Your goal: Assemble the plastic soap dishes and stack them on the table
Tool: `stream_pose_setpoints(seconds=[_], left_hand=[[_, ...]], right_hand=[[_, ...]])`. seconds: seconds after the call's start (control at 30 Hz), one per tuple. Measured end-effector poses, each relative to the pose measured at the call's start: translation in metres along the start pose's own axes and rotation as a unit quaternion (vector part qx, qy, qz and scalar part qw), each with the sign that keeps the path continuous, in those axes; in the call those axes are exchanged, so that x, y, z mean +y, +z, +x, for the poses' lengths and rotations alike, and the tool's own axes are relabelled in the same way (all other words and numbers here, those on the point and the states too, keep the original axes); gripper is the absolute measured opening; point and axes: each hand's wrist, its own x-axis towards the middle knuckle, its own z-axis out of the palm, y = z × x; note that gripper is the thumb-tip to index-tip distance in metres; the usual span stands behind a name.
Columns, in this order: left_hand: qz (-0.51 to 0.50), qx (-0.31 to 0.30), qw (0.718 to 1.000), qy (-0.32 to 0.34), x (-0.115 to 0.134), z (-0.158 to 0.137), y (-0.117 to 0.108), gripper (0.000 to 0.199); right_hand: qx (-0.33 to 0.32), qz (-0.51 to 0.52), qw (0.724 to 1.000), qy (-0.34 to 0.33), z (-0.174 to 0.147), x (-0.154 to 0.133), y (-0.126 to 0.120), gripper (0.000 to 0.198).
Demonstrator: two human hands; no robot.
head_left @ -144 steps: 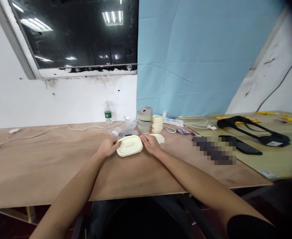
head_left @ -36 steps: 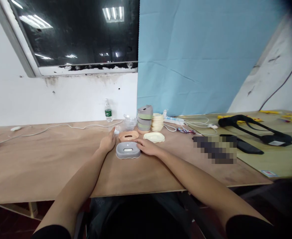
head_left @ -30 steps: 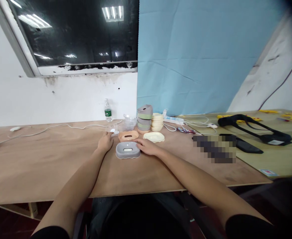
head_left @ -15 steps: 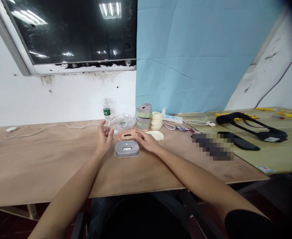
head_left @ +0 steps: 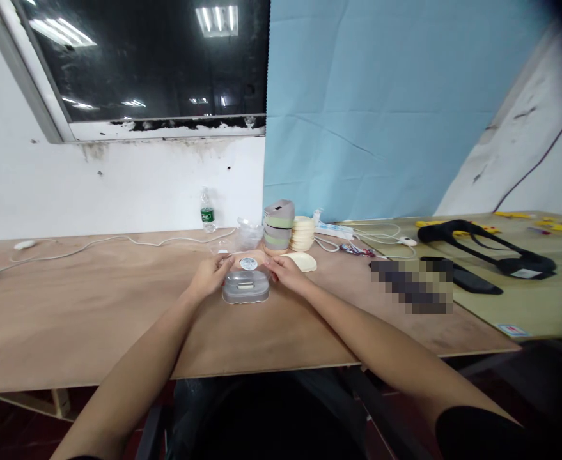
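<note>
So the left hand (head_left: 210,275) and right hand (head_left: 287,274) are pinching a clear, rounded plastic cover (head_left: 249,264) in their fingers, over a grey, oblong plastic tray (head_left: 245,296) on the flat brown wooden table (head_left: 70,306).

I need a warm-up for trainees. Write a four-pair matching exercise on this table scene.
1. Clear cover
2. Front slotted dish
3. Bottle
4. Cream stack

A. Standing before the white wall
B. Held between both hands
C. In front of the blue sheet
D. Gray

Pairs: 1-B, 2-D, 3-A, 4-C
</note>
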Motion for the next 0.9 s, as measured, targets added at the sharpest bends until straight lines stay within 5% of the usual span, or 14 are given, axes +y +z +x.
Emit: stream_pose_setpoints(seconds=[0.23, 0.4, 0.73, 0.9], left_hand=[[0.101, -0.07, 0.992, -0.001, -0.002, -0.001, -0.005, 0.058], [0.139, -0.131, 0.981, 0.007, -0.006, -0.001, -0.003, 0.059], [0.118, -0.14, 0.983, 0.006, -0.012, 0.002, -0.002, 0.059], [0.131, -0.176, 0.969, -0.116, -0.032, 0.013, -0.013, 0.063]], right_hand=[[-0.093, -0.058, 0.992, 0.057, -0.001, 0.008, -0.001, 0.057], [-0.111, -0.118, 0.986, 0.04, -0.004, 0.009, -0.004, 0.059], [-0.129, -0.137, 0.982, 0.026, -0.004, 0.01, -0.005, 0.062], [-0.143, -0.145, 0.979, 0.011, -0.005, 0.007, -0.005, 0.064]])
